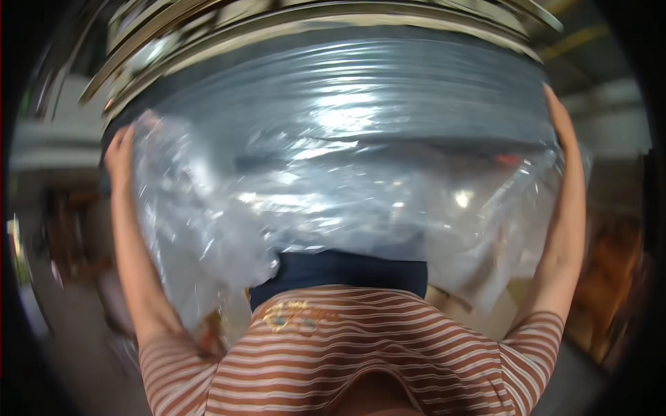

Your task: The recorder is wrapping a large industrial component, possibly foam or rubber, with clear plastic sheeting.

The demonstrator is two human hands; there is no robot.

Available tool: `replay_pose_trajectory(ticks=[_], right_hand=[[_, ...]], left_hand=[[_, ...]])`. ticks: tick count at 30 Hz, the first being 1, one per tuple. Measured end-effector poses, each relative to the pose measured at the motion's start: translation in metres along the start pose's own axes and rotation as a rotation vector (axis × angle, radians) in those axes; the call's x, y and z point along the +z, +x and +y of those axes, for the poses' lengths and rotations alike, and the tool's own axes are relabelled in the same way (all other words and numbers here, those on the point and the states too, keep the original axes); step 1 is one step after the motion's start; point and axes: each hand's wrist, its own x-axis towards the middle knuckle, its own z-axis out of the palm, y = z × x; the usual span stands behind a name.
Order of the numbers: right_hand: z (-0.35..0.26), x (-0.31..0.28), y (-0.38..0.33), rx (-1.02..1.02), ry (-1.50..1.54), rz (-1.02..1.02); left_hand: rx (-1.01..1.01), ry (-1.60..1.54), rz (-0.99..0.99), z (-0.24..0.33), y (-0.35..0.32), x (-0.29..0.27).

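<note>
A wide dark grey panel, perhaps padded, spans the upper view, and a clear plastic sheet (298,201) covers its front. The sheet hangs loose and wrinkled toward my waist. My left hand (121,149) is at the left end, its fingers closed on the plastic by the panel's edge. At the opposite end my right hand (559,119) curls round the edge, gripping the plastic there; its fingertips are mostly hidden. Both arms are stretched wide. A small red patch (508,159) shows blurred beneath the film near the right end.
Long light-coloured strips or boards (326,15) run along the far side, above the dark panel. Blurred brown shapes (610,277) stand on the right, and dark brown ones (73,222) on the left. Grey floor shows at both sides.
</note>
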Motion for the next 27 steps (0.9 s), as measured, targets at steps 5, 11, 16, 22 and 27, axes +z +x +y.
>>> replay_pose_trajectory(ticks=[5, 11, 16, 22, 27], right_hand=[[-0.088, 0.018, -0.012, -0.347, -0.808, 0.432], [-0.254, 0.134, -0.18, -0.259, 0.317, -0.552], [-0.297, 0.274, -0.297, -0.299, 0.448, -1.156], [-0.321, 0.422, -0.325, -0.602, 0.225, -1.094], [-0.343, 0.341, -0.322, -0.771, 1.269, -1.548]], left_hand=[[0.099, -0.019, 0.306, -0.019, 0.033, 0.031], [-0.002, -0.084, 0.512, -0.045, 0.027, 0.03], [0.07, -0.197, 0.572, -0.075, 0.06, 0.043], [-0.08, -0.154, 0.619, -0.017, 0.044, 0.062], [0.016, -0.217, 0.656, -0.066, 0.054, 0.035]])
